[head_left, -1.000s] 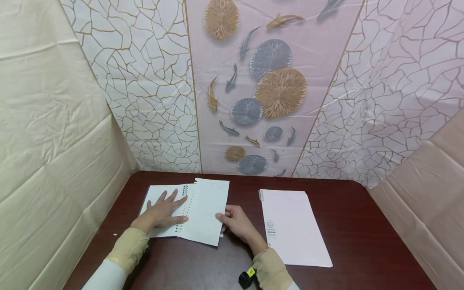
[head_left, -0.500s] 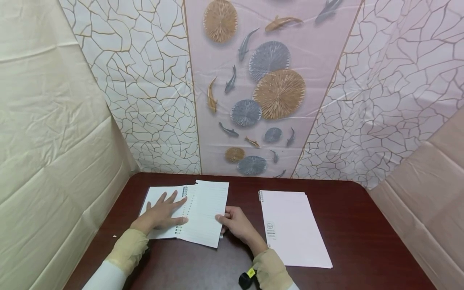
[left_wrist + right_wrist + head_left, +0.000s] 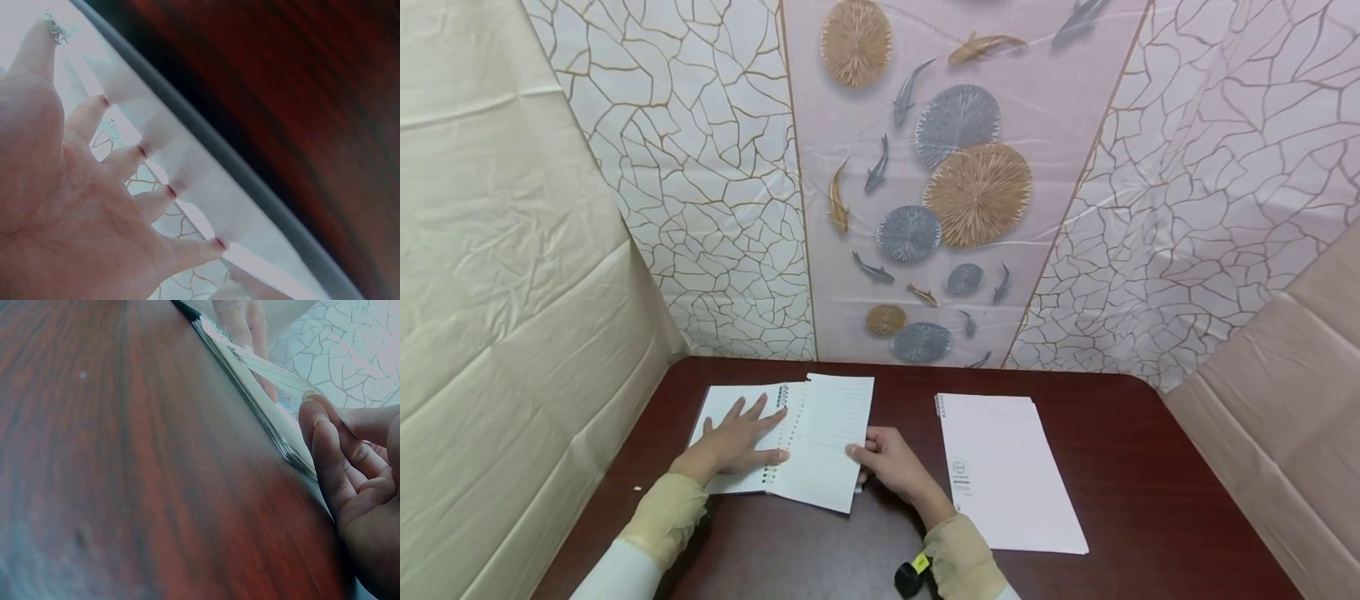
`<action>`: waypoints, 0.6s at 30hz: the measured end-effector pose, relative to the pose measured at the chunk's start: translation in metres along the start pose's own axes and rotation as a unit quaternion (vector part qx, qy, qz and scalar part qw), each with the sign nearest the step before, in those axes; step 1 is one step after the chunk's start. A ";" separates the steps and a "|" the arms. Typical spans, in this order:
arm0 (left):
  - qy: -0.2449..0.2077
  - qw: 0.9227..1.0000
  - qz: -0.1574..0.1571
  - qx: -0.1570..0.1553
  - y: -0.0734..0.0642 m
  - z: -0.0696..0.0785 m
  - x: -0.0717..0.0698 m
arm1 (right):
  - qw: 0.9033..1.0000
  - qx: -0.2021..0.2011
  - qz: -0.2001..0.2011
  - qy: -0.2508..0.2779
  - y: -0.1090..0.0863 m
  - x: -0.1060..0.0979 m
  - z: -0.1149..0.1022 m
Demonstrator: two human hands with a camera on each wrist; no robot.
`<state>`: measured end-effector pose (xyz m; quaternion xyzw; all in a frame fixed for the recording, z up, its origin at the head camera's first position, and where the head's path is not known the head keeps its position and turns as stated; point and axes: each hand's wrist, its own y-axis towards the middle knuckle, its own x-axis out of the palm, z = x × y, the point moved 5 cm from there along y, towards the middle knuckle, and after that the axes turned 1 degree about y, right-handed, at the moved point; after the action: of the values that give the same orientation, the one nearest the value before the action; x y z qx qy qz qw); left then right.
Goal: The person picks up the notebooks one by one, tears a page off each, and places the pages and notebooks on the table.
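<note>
Left hand (image 3: 733,442) wide-fingered on spiral notebook (image 3: 743,479); right hand (image 3: 895,462) in pinch on lined page (image 3: 823,437)

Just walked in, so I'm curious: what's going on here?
A person's left hand, fingers spread, rests on an open spiral notebook while the right hand pinches a lined sheet by its outer edge. The sheet's top inner corner is off the rings; lower down, I can't tell. A white spiral pad lies to the right.
</note>
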<state>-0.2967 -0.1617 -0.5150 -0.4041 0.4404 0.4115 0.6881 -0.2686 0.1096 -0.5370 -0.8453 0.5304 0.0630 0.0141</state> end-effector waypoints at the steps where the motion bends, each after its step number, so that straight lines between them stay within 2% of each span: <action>1: 0.001 1.000 0.001 0.001 0.000 0.000 0.000 | 1.000 0.001 0.001 0.000 0.000 0.000 0.000; 18: -0.001 1.000 0.001 0.000 -0.001 0.000 0.000 | 1.000 0.000 0.001 0.001 -0.001 0.000 -0.002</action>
<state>-0.2964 -0.1624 -0.5147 -0.4030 0.4399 0.4130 0.6881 -0.2676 0.1098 -0.5350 -0.8449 0.5311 0.0622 0.0136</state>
